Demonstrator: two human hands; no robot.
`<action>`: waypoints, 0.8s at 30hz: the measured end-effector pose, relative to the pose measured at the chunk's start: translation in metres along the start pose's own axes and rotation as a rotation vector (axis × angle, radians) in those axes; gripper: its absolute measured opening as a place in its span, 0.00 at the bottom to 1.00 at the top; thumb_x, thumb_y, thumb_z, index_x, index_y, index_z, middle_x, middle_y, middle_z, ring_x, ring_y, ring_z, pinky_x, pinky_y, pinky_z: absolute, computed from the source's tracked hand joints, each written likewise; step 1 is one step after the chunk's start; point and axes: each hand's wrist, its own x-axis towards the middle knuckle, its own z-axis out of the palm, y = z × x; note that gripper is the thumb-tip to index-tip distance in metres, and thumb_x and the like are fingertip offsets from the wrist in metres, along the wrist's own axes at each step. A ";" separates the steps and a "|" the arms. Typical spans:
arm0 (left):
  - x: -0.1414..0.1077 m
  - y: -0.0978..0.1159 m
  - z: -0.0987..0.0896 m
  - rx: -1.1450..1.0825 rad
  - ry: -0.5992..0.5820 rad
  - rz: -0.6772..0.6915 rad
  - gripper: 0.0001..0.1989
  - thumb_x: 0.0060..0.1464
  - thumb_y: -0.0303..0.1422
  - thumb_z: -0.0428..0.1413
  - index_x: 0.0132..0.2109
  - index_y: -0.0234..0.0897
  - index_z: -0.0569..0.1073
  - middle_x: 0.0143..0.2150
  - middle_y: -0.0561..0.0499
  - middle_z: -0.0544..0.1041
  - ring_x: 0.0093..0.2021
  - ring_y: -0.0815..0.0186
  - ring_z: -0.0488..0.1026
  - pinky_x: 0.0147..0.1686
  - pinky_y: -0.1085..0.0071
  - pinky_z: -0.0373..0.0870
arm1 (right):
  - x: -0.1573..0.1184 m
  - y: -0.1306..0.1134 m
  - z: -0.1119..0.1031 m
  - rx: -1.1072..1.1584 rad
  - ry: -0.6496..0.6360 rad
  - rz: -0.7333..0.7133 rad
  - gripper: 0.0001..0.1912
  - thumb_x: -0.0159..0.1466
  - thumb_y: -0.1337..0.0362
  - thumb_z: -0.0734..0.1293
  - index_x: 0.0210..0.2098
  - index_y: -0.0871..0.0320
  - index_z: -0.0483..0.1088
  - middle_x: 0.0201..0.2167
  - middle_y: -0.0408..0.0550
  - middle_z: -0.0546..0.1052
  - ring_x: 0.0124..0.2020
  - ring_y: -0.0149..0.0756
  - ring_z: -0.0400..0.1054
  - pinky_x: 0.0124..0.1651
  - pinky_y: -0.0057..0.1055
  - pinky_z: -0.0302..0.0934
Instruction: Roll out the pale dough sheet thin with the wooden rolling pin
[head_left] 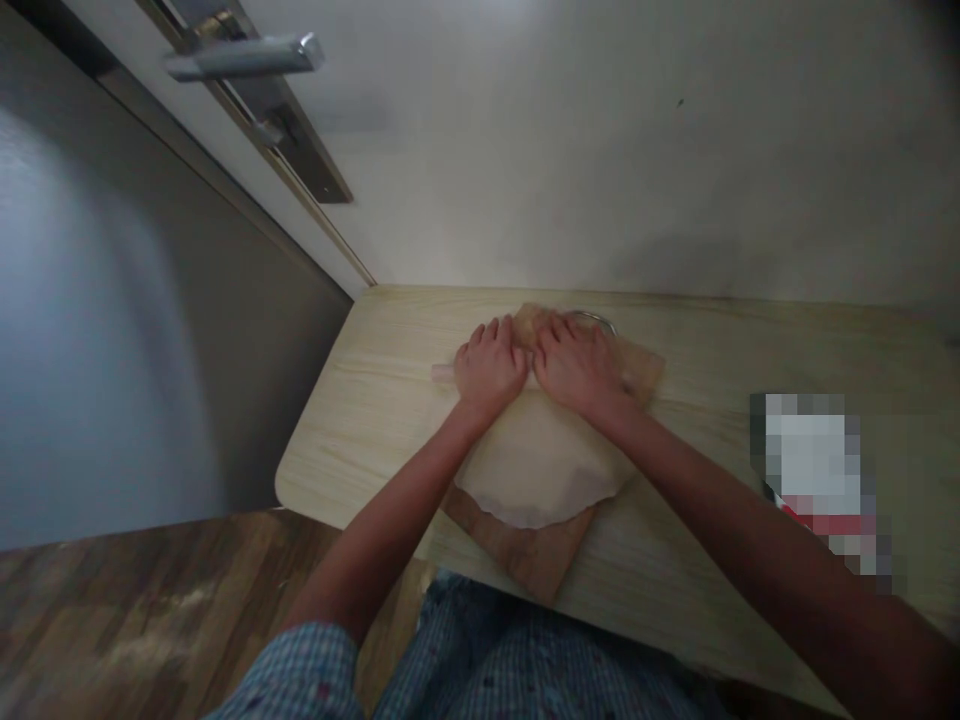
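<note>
A thin round sheet of dough (536,450) lies over a wooden board (551,560), its near edge slightly wavy. Across the far part of the dough runs a rolling pin (442,373), mostly hidden under my hands. My left hand (491,365) presses on it near its left end, palm down, fingers stretched forward. Beside it, my right hand (574,360) also lies palm down over the pin, with its fingers spread out toward the board's far corner. Neither hand's fingers are wrapped round the pin. A metal ring handle (594,320) shows at the board's far end.
The pale wooden table (360,400) stands against a white door (562,180). A metal door handle (247,58) juts out at the upper left. A blurred-out packet (817,470) lies on the table at right. Wood flooring (150,610) shows at lower left.
</note>
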 end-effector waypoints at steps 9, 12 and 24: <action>0.034 -0.002 0.002 -0.025 -0.012 -0.014 0.21 0.57 0.32 0.37 0.56 0.34 0.56 0.54 0.45 0.65 0.52 0.62 0.62 0.48 0.66 0.60 | 0.029 0.009 0.004 -0.002 0.050 0.014 0.26 0.64 0.60 0.47 0.59 0.62 0.48 0.58 0.60 0.56 0.58 0.49 0.47 0.53 0.53 0.44; 0.041 -0.002 0.003 -0.035 -0.001 0.005 0.20 0.58 0.32 0.36 0.54 0.32 0.59 0.52 0.44 0.67 0.50 0.63 0.64 0.47 0.68 0.60 | 0.035 0.010 0.004 0.013 0.079 0.003 0.26 0.64 0.60 0.46 0.59 0.63 0.48 0.57 0.60 0.56 0.58 0.48 0.47 0.54 0.52 0.42; 0.046 -0.002 0.009 0.000 0.083 -0.036 0.16 0.56 0.33 0.38 0.40 0.34 0.68 0.38 0.45 0.73 0.39 0.61 0.69 0.36 0.69 0.64 | 0.036 0.007 0.000 0.013 0.133 0.066 0.22 0.63 0.62 0.48 0.51 0.66 0.60 0.51 0.61 0.64 0.53 0.47 0.55 0.51 0.45 0.47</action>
